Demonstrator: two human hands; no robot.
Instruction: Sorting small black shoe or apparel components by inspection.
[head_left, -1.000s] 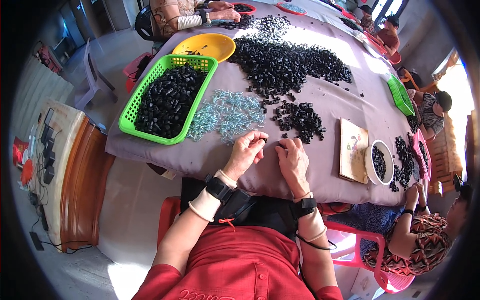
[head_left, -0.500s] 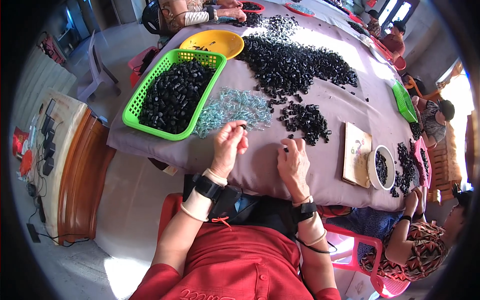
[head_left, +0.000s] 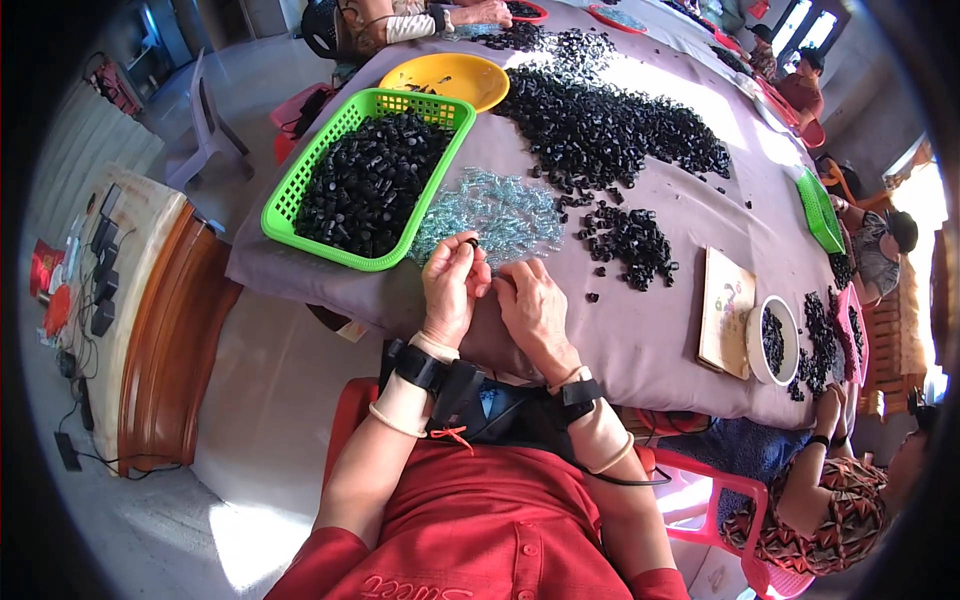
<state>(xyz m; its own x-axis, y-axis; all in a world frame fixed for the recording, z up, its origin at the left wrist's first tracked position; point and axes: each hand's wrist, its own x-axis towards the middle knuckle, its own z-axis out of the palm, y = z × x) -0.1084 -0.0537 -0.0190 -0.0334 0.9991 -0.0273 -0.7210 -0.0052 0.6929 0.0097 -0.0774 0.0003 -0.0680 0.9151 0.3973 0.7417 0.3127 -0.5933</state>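
Observation:
My left hand is closed in a pinch, with a small black cap-like piece between thumb and fingertips. Close beside it, my right hand has its fingers bent together; anything in them is hidden. Both hands are over the table's near edge, just below a heap of small clear bluish coil-like pieces. Left of that heap stands a green plastic basket full of black pieces. A small pile of black pieces lies right of the hands, and a larger black pile lies beyond.
A yellow bowl stands behind the basket. On the right are a booklet, a white bowl of black pieces and a pink basket. A person sits close by; others work around the cloth-covered table.
My right hand has moved left from beside the small black pile to my left hand. The left hand keeps its pinch on the black piece. The whole view has shifted slightly.

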